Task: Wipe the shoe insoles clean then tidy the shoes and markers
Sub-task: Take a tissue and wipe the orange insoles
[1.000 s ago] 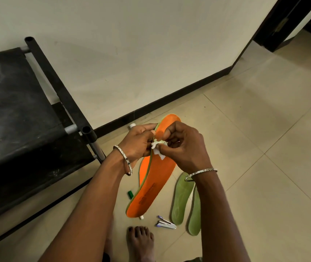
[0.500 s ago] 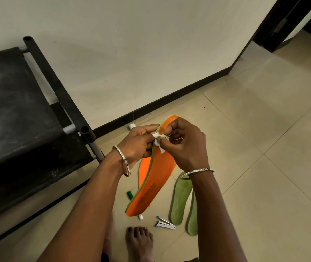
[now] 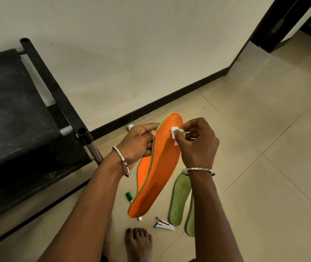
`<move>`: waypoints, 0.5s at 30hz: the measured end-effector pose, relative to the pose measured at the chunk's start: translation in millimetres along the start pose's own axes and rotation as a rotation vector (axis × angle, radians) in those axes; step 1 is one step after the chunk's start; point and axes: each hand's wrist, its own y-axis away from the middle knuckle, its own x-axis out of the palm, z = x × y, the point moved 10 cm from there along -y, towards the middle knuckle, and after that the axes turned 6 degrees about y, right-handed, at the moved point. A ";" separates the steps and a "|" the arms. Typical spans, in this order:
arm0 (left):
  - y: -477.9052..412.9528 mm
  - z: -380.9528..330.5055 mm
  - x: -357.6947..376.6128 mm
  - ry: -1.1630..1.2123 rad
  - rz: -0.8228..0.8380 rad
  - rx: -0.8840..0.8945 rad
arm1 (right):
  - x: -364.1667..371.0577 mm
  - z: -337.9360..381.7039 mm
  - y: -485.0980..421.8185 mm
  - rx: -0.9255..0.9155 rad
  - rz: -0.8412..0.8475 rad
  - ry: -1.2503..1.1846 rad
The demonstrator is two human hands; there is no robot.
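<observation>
Beige tile floor point(image 3: 264, 167) fills most of the shot, with a cream wall point(image 3: 132, 53) behind it and a dark skirting strip point(image 3: 169, 99) along the bottom; on the left there's a black bench point(image 3: 15, 120) with a tube frame, up against the wall.

The main thing is the big orange insole point(image 3: 162, 167), held up off the floor between both hands, toe end pointing away and heel end toward the person; a second orange insole point(image 3: 143, 173) peeks out just behind its left edge, and I honestly can't tell if that one is lying on the tiles or not. Two green insoles point(image 3: 180, 199) lie side by side on the floor to the right, partly behind the right forearm.

The left hand point(image 3: 137, 142) grips the orange insole's left edge up near the toe, thumb on the orange face and fingers curled round the back; the right hand point(image 3: 198, 146) pinches a small white wad point(image 3: 175, 132) in its fingertips and has it pressed on the orange face near the toe; there's a bangle on each wrist.

A bare foot point(image 3: 138, 244) is at the bottom; a little metal tool point(image 3: 164, 225) lies just beyond it, beside the green insoles; a green marker point(image 3: 129, 197) lies by the held insole's heel, and a white marker end point(image 3: 130, 127) pokes out near the skirting.
</observation>
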 end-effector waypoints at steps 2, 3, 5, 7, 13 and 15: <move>-1.0 -1.2 -6.0 0.024 -0.056 0.011 | 10.5 1.5 1.0 -0.025 0.132 -0.025; -1.4 -1.2 -9.9 0.024 -0.085 0.015 | 17.8 5.8 3.4 -0.057 0.212 -0.052; -3.2 0.4 -16.8 0.017 -0.125 0.017 | 29.3 16.0 9.6 -0.116 0.332 -0.105; -3.6 1.1 -20.0 0.018 -0.136 0.015 | 31.7 21.6 11.5 -0.138 0.345 -0.124; 0.6 -3.6 -1.3 0.005 -0.016 0.028 | 4.3 7.4 1.5 -0.025 -0.003 -0.025; 0.7 -5.0 1.2 0.001 -0.010 0.034 | 2.5 6.8 1.2 -0.019 -0.012 -0.021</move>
